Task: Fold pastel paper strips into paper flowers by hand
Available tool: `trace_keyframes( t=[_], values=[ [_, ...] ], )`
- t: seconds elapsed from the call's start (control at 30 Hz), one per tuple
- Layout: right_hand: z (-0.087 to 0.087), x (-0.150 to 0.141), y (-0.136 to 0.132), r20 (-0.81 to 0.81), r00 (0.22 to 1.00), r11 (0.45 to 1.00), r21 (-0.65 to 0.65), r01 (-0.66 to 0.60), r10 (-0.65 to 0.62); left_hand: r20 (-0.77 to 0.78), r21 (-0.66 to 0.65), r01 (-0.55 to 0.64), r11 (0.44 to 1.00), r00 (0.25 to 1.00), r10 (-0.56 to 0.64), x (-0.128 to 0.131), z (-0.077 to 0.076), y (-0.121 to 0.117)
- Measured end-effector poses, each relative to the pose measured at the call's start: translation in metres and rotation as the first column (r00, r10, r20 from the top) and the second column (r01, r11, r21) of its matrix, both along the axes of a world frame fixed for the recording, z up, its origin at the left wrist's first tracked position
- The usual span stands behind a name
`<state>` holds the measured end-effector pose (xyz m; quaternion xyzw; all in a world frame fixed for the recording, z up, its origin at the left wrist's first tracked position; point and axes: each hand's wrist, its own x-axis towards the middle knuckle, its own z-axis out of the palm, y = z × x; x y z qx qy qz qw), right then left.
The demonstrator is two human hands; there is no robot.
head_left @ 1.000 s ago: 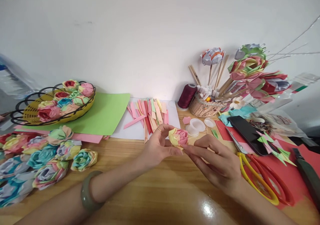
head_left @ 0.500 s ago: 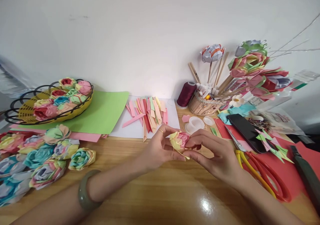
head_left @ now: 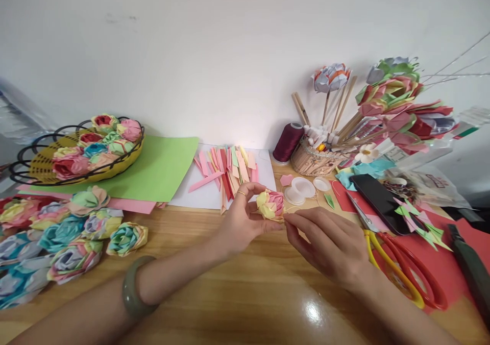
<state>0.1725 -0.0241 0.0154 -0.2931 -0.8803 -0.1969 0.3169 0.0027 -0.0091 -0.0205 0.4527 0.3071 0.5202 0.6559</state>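
Observation:
My left hand [head_left: 243, 217] holds a small yellow and pink paper flower [head_left: 271, 203] between thumb and fingers, above the wooden table. Close against the flower's right side, my right hand [head_left: 329, 240] has its thumb and forefinger pinched on a thin yellowish thread. Part of that thread shows by the flower's lower edge, while the rest is hidden by the fingers. Behind the hands lie folded paper strips [head_left: 229, 169] in pink, red, peach and green on a white sheet [head_left: 184, 194]. Round clear plastic pieces [head_left: 304, 187] sit just beyond my right hand.
At left are a yellow basket [head_left: 38, 164] of paper flowers and more paper flowers [head_left: 63, 238]. A maroon thread spool [head_left: 288, 142] stands beside a wooden holder [head_left: 317, 162] with sticks and flowers. Scissors [head_left: 411, 273] and a black phone [head_left: 378, 202] lie at right.
My right hand has drawn back slightly from the flower's petals and now pinches lower at its right edge. The flower has shifted a little left in my left hand.

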Motion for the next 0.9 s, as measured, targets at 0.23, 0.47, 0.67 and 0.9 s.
trace_keyframes(
  t=[0.23, 0.47, 0.67, 0.9],
  values=[
    [0.000, 0.002, -0.004, 0.043, 0.998, 0.998, 0.049, -0.041, 0.039, 0.036, -0.023, 0.052, 0.998, 0.998, -0.051, -0.001, 0.003, -0.001],
    [0.010, -0.001, -0.007, 0.058, 0.992, 0.992, 0.048, -0.118, 0.115, 0.077, -0.067, 0.074, 0.995, 0.995, -0.069, -0.001, 0.011, -0.001],
    [0.015, 0.002, -0.012, 0.045, 0.975, 0.974, 0.052, -0.218, 0.216, 0.169, -0.077, 0.122, 0.990, 0.980, -0.107, -0.001, 0.013, -0.001],
    [0.010, 0.003, -0.012, 0.002, 0.936, 0.932, 0.085, -0.351, 0.352, 0.209, -0.095, 0.203, 0.975, 0.961, -0.179, -0.003, 0.010, 0.000]
  ],
)
